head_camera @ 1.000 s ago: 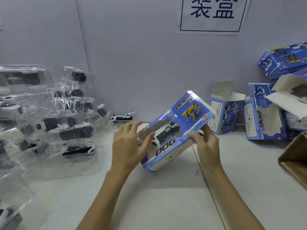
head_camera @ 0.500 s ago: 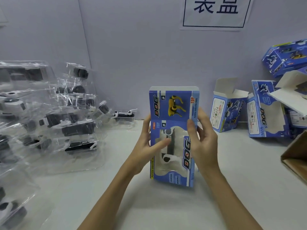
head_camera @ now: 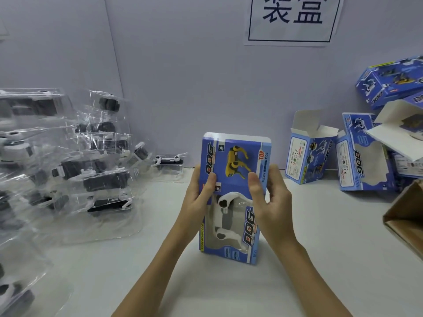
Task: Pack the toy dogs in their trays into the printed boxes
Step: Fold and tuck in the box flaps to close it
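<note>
A blue printed box (head_camera: 234, 161) with a yellow dog picture stands on end at the table's middle. Through its window shows a white and grey toy dog (head_camera: 225, 216). My left hand (head_camera: 199, 202) grips the box's left side, thumb on the front. My right hand (head_camera: 269, 200) grips the right side, thumb on the front too. At the left lies a heap of clear trays (head_camera: 75, 170) holding several dark toy dogs. One more tray with a toy dog (head_camera: 169, 162) sits by the wall.
Open printed boxes (head_camera: 306, 154) stand and lean at the back right, with more stacked (head_camera: 389, 81) above them. A brown cardboard carton (head_camera: 405, 216) juts in at the right edge. The wall with a paper sign (head_camera: 293, 19) closes the back.
The box has swung from a tilted pose to standing on end, facing me. Both hands have slid up its sides, thumbs now on the front.
</note>
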Motion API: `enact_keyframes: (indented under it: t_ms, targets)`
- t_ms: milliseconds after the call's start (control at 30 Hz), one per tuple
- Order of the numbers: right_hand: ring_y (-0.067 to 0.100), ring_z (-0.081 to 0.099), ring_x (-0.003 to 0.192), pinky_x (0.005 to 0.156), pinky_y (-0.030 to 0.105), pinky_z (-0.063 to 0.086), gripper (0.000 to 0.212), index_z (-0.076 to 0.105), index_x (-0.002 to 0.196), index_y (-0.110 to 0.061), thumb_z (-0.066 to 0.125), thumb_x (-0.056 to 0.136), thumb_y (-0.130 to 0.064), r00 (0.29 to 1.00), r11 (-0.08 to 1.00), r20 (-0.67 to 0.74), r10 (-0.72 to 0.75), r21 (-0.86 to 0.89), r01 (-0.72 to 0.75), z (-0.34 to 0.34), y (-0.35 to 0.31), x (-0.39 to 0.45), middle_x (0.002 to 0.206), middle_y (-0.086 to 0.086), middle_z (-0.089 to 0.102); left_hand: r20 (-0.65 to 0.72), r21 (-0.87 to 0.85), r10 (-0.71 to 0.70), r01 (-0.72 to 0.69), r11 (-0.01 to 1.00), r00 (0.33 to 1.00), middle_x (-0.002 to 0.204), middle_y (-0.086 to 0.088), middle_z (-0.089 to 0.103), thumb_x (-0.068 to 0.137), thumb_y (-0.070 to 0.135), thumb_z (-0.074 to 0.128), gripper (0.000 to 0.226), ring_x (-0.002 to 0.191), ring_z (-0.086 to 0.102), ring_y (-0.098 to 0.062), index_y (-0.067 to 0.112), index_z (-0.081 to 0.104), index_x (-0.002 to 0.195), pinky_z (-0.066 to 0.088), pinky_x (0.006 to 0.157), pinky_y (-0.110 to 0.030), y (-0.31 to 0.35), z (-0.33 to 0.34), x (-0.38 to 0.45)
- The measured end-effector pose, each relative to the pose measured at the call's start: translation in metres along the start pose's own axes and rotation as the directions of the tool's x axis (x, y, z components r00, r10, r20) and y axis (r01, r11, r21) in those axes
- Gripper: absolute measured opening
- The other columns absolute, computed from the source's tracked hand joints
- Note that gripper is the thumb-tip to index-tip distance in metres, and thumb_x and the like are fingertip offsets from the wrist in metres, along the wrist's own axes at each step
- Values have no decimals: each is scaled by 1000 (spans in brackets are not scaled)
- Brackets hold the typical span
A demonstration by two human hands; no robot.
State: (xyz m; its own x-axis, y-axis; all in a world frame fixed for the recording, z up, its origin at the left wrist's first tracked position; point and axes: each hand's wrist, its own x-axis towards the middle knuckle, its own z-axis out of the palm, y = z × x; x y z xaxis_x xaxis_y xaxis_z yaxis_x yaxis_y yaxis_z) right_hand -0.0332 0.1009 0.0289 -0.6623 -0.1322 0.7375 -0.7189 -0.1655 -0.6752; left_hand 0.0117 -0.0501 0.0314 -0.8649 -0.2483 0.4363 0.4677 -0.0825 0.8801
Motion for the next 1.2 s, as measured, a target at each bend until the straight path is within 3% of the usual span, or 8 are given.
enact_keyframes:
  t_ms: [267, 367, 467, 633, 733, 867, 1133, 1200]
  targets:
    - [2, 66, 81, 65, 9, 46, 50, 71, 105, -2, 51, 97, -47, 997, 996, -83, 3, -86, -10, 5, -3, -2, 93, 5, 72, -50, -100, 32, -37, 994, 998, 124, -20, 69, 100, 32, 53, 26, 94, 76, -32, 40, 48, 124, 62, 69, -34, -1, -1, 0]
    - [5, 68, 102, 79, 14, 52, 41, 57, 126, -9, 55, 98, -39, 993, 998, -106, 55, 46, -51, 12, -3, -3, 114, -6, 68, -64, -88, 86, -91, 992, 994, 126, -11, 69, 98, 25, 51, 45, 97, 75, -30, 34, 44, 141, 61, 72, -33, -1, 1, 2]
    - [4, 58, 129, 95, 15, 49, 54, 40, 143, -19, 58, 96, -39, 990, 983, -97, 100, 162, -83, 9, -2, -4, 136, -9, 56, -79, 6, 130, -130, 991, 988, 126, -7, 69, 94, 39, 52, 43, 107, 72, -32, 20, 58, 133, 61, 75, -35, -3, 3, 2]
    - [6, 71, 103, 76, 21, 57, 46, 47, 138, -30, 53, 93, -24, 977, 952, -24, 211, 231, -200, 5, 2, -2, 111, -23, 65, -109, 11, 71, -70, 997, 992, 111, -14, 72, 92, 28, 47, 31, 90, 74, -29, 19, 60, 119, 61, 65, -36, -4, 5, 1]
    - [13, 72, 108, 77, 22, 58, 51, 45, 141, -33, 49, 93, -14, 974, 944, -56, 218, 266, -196, 9, 2, 0, 123, -6, 66, -116, 40, 105, -101, 994, 988, 110, -16, 69, 90, 38, 53, 34, 90, 72, -30, 18, 61, 117, 60, 68, -37, -4, 7, 0]
    - [28, 72, 108, 86, 42, 61, 41, 48, 138, -37, 54, 98, -29, 966, 925, -11, 260, 289, -246, 7, 1, -3, 122, 1, 65, -36, 14, 114, -114, 993, 993, 123, -5, 68, 96, 47, 57, 31, 105, 72, -31, 33, 61, 123, 61, 78, -36, -3, 0, -3]
    - [37, 70, 107, 85, 48, 58, 36, 57, 132, -33, 54, 96, -36, 943, 918, -50, 328, 252, -306, -4, 5, 5, 121, 18, 65, -12, 124, 204, -201, 972, 979, 118, 4, 69, 91, 43, 70, 49, 102, 73, -22, 27, 52, 134, 61, 76, -28, -3, 5, -10]
    - [22, 68, 108, 88, 35, 57, 41, 52, 135, -36, 58, 97, -50, 939, 949, -156, 307, 118, -291, -6, 9, 4, 119, 13, 65, -66, 213, 313, -293, 932, 947, 117, 10, 69, 89, 42, 77, 66, 105, 72, -20, 29, 43, 144, 60, 81, -28, -4, 7, -8]
